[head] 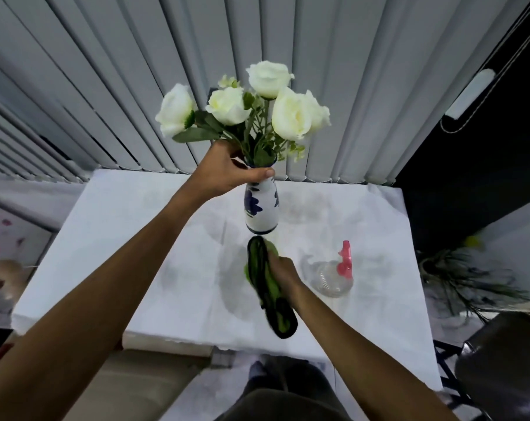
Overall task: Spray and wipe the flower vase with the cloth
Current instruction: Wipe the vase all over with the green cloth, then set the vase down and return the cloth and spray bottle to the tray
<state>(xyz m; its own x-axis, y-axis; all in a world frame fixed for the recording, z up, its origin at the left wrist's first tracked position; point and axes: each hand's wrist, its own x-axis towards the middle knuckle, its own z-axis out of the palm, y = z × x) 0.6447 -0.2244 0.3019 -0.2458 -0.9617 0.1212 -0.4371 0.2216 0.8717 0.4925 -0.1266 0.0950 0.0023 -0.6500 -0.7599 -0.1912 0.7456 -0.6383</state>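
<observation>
Head view, centre of the frame: glossy white ceramic flower vase (261, 208) with dark blue floral painting and a blue band at the foot, bottle-shaped, narrowing to the neck. Standing upright on the white cloth-covered table (111, 244), long axis vertical, mouth toward the top of the frame. Filled with white roses (266, 101), matte petals, green leaves and stems fanning upward.

Left hand (224, 174) wrapped around the vase neck just under the leaves, thumb pressed across the front, fingers curled behind.

Just below the vase base, right hand (283, 273) closed on a bunched cleaning cloth (268, 287), soft fabric in lime green with black edging, elongated and hanging down toward the lower centre. Upper end of the cloth near the vase foot; contact with it not clear.

Right of the cloth, apart from it: clear plastic spray bottle (333, 276), rounded body, pink trigger head, standing on the table.

Behind, across the upper frame: grey vertical blinds (105, 86), long flat slats.
</observation>
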